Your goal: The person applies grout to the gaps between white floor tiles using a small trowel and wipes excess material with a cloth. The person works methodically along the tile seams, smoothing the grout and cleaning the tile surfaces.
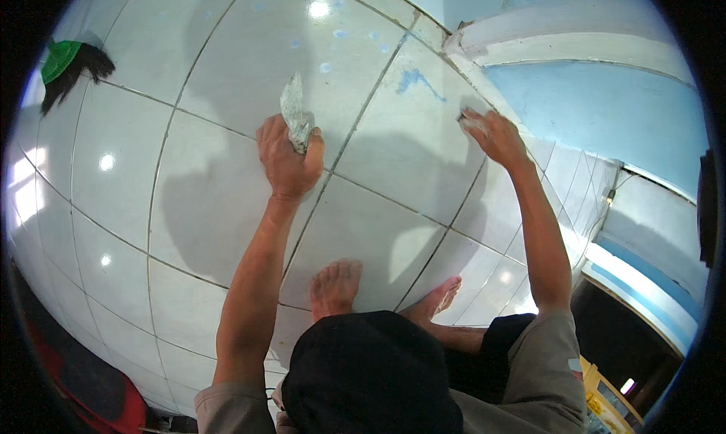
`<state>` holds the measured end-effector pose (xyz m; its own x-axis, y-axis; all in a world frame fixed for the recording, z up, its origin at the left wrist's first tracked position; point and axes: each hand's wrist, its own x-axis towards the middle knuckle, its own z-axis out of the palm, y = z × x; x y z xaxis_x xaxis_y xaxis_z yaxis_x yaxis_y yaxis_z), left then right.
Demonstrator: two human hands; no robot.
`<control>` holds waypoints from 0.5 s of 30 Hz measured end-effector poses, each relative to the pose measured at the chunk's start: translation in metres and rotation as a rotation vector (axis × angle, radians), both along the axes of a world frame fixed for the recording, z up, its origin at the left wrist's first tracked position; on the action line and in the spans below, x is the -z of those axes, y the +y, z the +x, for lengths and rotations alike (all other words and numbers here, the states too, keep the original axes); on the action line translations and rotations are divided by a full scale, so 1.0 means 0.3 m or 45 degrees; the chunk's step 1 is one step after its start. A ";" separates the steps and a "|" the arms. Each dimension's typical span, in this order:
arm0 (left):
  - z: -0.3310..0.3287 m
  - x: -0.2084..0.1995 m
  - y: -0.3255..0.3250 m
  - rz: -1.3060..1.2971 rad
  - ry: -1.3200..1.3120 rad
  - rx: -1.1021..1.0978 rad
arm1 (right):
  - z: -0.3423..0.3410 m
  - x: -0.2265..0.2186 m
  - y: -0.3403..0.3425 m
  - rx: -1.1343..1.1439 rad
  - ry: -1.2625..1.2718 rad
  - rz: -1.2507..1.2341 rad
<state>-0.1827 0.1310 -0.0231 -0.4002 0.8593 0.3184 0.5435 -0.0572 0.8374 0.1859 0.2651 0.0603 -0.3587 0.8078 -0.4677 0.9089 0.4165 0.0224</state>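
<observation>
My left hand is closed around a crumpled, whitish-grey piece, possibly a wad of cloth or plastic. The piece sticks up past my thumb and fingers, above the white floor tiles. On the right, my right hand reaches low to the foot of the wall, its fingers bent together with white residue on them. A small dark edge shows at those fingertips, but what they hold is too small to name. A blue paint smear lies on the tile between my hands, nearer the right one.
A green broom head with black bristles is at the far left. Pale blue drops dot the far tiles. The blue and white wall runs along the right. My bare feet are close in front; a red and black object stands lower left.
</observation>
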 end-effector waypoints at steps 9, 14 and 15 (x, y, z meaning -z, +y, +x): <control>0.007 0.033 -0.004 -0.008 0.010 0.002 | -0.278 0.050 0.178 -0.372 0.087 0.153; -0.011 0.033 -0.014 -0.001 0.046 -0.002 | -0.157 0.026 0.090 -0.245 -0.009 -0.062; -0.010 0.033 -0.011 -0.008 0.034 -0.004 | -0.157 0.030 0.099 -0.263 0.018 -0.027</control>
